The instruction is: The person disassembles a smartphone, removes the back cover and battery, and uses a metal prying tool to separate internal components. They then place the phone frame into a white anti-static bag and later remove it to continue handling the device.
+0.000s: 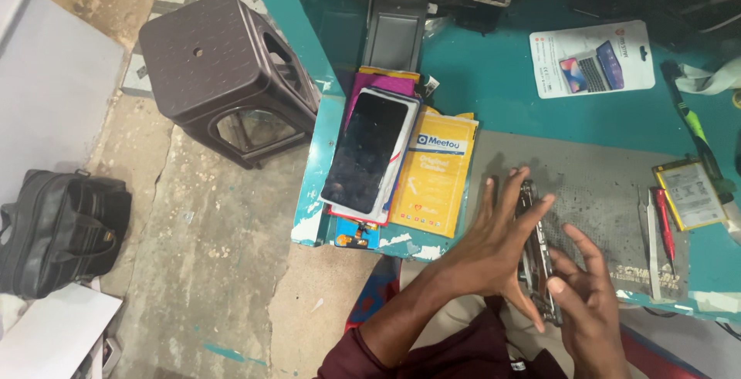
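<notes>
My left hand (490, 252) and my right hand (590, 302) hold a phone frame (535, 252) on edge between them, over the grey work mat (610, 194) at the front of the teal bench. The left palm presses flat against one side with fingers spread; the right fingers clasp the other side. The frame's inner parts show along its edge. Left of my hands lies a stack of packets with a dark phone screen (364, 151) on top and a yellow packet (434, 174) beside it.
A red-handled screwdriver (665, 221), tweezers (654, 252) and a phone battery (689, 194) lie on the mat's right. A white packet (590, 59) sits further back. On the floor stand a brown plastic stool (224, 70) and a black bag (62, 228).
</notes>
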